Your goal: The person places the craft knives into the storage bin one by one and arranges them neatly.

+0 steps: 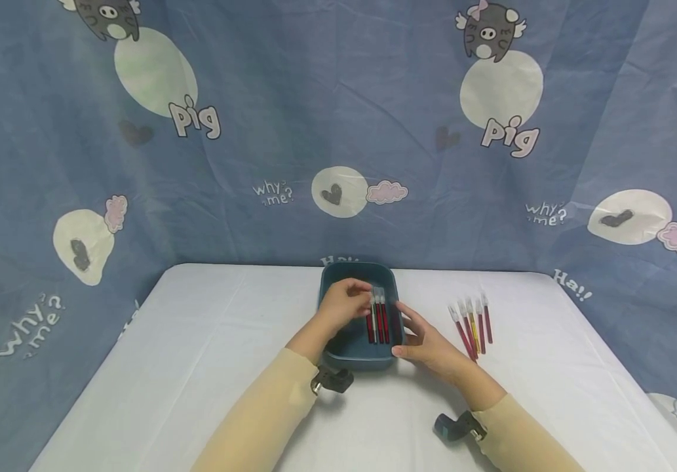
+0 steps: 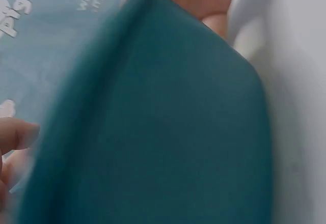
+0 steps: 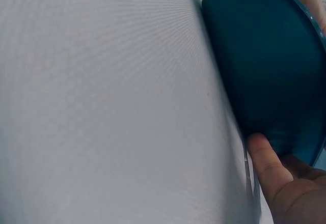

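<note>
A dark teal tray (image 1: 332,351) stands on the white table. Inside it lie several slim pen-like tools (image 1: 381,321) side by side, mostly red with pale caps, one with a silvery handle. My left hand (image 1: 341,305) reaches over the tray's left side, its fingertips right at the caps of the leftmost tools. I cannot tell whether it pinches one. My right hand (image 1: 432,347) holds the tray's right side, thumb at the near corner and fingers at the rim. In the right wrist view its thumb (image 3: 267,165) presses low on the outer wall.
To the right of the tray, several more capped pen-like tools (image 1: 470,328) lie loosely fanned on the table (image 1: 226,380), one of them gold. A blue printed cloth (image 1: 291,118) hangs behind the table's back edge. Both wrists wear small dark cameras (image 1: 335,380).
</note>
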The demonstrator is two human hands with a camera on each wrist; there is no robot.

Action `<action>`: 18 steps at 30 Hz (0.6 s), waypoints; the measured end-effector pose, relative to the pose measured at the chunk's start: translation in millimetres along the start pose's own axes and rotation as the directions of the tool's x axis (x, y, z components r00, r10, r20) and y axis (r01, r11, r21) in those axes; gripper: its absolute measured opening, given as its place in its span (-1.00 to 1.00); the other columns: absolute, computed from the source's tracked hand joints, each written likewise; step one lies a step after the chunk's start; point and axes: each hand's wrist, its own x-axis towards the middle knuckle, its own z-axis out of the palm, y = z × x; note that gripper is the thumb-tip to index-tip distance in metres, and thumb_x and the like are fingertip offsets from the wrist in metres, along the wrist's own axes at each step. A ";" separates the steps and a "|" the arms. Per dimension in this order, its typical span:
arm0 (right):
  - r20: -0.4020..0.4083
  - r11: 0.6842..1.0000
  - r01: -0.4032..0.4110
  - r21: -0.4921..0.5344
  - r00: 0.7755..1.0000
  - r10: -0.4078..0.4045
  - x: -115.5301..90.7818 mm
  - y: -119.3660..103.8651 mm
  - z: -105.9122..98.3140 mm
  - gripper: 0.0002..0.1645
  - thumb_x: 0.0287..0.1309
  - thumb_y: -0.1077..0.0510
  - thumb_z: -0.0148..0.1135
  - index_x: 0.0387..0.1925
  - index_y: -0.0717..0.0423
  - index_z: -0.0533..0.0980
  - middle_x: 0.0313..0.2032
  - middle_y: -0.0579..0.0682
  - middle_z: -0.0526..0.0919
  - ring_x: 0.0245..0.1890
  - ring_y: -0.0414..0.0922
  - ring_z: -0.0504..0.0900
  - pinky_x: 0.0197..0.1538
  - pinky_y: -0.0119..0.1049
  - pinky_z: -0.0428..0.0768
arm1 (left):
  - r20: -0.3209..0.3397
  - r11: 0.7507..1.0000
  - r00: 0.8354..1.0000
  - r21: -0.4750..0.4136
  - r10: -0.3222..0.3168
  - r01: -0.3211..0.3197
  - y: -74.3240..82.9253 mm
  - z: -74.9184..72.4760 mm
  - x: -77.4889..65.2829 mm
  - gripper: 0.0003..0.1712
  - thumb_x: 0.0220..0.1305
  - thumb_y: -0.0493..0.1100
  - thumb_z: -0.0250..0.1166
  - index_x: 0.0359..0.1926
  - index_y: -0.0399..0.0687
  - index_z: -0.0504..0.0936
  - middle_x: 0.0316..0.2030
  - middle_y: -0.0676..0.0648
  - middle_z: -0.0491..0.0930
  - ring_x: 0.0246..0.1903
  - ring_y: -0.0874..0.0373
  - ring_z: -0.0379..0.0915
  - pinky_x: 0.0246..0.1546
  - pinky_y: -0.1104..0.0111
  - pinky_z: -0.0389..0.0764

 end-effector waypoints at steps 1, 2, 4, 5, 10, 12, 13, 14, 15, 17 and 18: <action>-0.001 1.000 -0.002 -0.001 1.000 0.002 0.0 0.0 0.1 0.22 0.17 0.20 0.45 0.61 -0.10 -0.16 0.55 0.32 -0.18 0.48 0.38 -0.01 0.38 0.19 0.26 | 0.001 1.000 1.000 0.000 0.006 -0.006 1.3 -2.0 -1.1 -0.68 0.38 -0.30 0.24 0.10 -0.35 0.58 -0.05 -0.25 0.62 -0.18 -0.12 0.69 -0.22 0.32 0.72; -0.001 1.000 -0.004 0.000 1.000 0.004 0.0 0.1 0.2 0.22 0.17 0.21 0.45 0.61 -0.10 -0.16 0.55 0.31 -0.18 0.48 0.38 -0.01 0.38 0.19 0.26 | 0.001 1.000 1.000 0.007 0.010 -0.010 3.2 -4.2 -2.9 -0.68 0.39 -0.29 0.24 0.11 -0.34 0.58 -0.05 -0.23 0.61 -0.16 -0.13 0.68 -0.22 0.33 0.72; -0.004 1.000 -0.008 0.002 1.000 0.008 -0.3 -0.2 0.3 0.22 0.17 0.21 0.45 0.61 -0.10 -0.15 0.55 0.31 -0.18 0.48 0.37 -0.01 0.38 0.19 0.26 | -0.006 1.000 1.000 0.009 0.019 -0.019 6.6 -8.6 -6.5 -0.69 0.39 -0.29 0.25 0.10 -0.30 0.59 -0.07 -0.21 0.60 -0.14 -0.11 0.67 -0.21 0.34 0.72; -0.005 1.000 -0.008 0.004 1.000 0.008 -0.3 -0.2 0.1 0.22 0.17 0.23 0.44 0.61 -0.09 -0.16 0.55 0.32 -0.18 0.48 0.38 -0.01 0.38 0.19 0.26 | -0.011 1.000 1.000 0.012 0.022 -0.022 8.2 -10.7 -8.5 -0.69 0.39 -0.28 0.25 0.11 -0.28 0.59 -0.07 -0.19 0.60 -0.13 -0.10 0.66 -0.21 0.35 0.72; -0.002 1.000 -0.005 0.000 1.000 0.005 -0.9 -0.2 -1.0 0.24 0.15 0.22 0.46 0.61 -0.05 -0.17 0.54 0.35 -0.18 0.48 0.39 -0.01 0.38 0.15 0.29 | -0.040 0.996 0.998 0.079 0.042 -0.039 14.4 -20.0 -19.5 -0.71 0.39 -0.26 0.25 0.09 -0.23 0.61 -0.10 -0.15 0.59 -0.15 -0.01 0.67 -0.19 0.35 0.71; 0.003 1.000 -0.003 0.000 1.000 0.003 -1.3 -0.4 -1.1 0.25 0.14 0.19 0.47 0.61 -0.03 -0.17 0.54 0.36 -0.19 0.47 0.40 -0.01 0.38 0.15 0.29 | -0.048 0.992 0.997 0.118 0.057 -0.051 14.7 -23.6 -23.6 -0.73 0.40 -0.25 0.25 0.07 -0.22 0.62 -0.11 -0.14 0.61 -0.17 0.01 0.68 -0.19 0.34 0.71; 0.004 1.000 -0.003 0.002 1.000 0.003 -1.3 -0.5 -1.1 0.26 0.13 0.18 0.48 0.61 -0.04 -0.17 0.54 0.36 -0.19 0.47 0.40 -0.01 0.38 0.16 0.29 | -0.053 0.989 0.997 0.135 0.063 -0.055 15.2 -25.5 -26.1 -0.73 0.40 -0.25 0.25 0.06 -0.21 0.63 -0.12 -0.13 0.61 -0.19 0.03 0.68 -0.18 0.34 0.71; 0.005 1.000 -0.001 0.002 1.000 0.001 -1.4 -0.6 -1.1 0.27 0.13 0.17 0.49 0.61 -0.03 -0.17 0.54 0.36 -0.19 0.48 0.40 -0.01 0.38 0.16 0.29 | -0.055 0.987 0.996 0.148 0.069 -0.060 15.2 -27.4 -28.2 -0.75 0.39 -0.26 0.25 0.05 -0.20 0.63 -0.13 -0.13 0.62 -0.20 0.04 0.68 -0.18 0.33 0.71; 0.005 1.000 -0.003 0.003 1.000 0.003 -1.3 -0.7 -0.9 0.27 0.13 0.17 0.49 0.61 -0.04 -0.17 0.54 0.36 -0.19 0.47 0.40 -0.01 0.38 0.16 0.29 | -0.058 0.984 0.995 0.164 0.077 -0.066 14.7 -29.4 -30.2 -0.75 0.39 -0.25 0.26 0.05 -0.19 0.64 -0.14 -0.12 0.63 -0.22 0.07 0.68 -0.18 0.32 0.71; 0.005 1.000 -0.002 0.006 1.000 0.002 -0.8 -0.8 -0.6 0.27 0.12 0.16 0.50 0.61 -0.04 -0.17 0.54 0.35 -0.19 0.48 0.40 -0.01 0.38 0.16 0.28 | -0.059 0.978 0.994 0.195 0.093 -0.080 13.2 -33.5 -33.9 -0.75 0.39 -0.24 0.26 0.04 -0.19 0.64 -0.16 -0.09 0.64 -0.26 0.11 0.67 -0.20 0.31 0.71; 0.005 1.000 -0.003 0.003 1.000 0.003 -0.5 -0.8 -0.4 0.27 0.12 0.17 0.50 0.61 -0.04 -0.17 0.54 0.35 -0.19 0.48 0.39 -0.01 0.38 0.16 0.28 | -0.061 0.974 0.994 0.211 0.096 -0.081 13.0 -35.5 -36.1 -0.76 0.39 -0.23 0.27 0.03 -0.17 0.65 -0.16 -0.08 0.64 -0.28 0.14 0.65 -0.21 0.31 0.70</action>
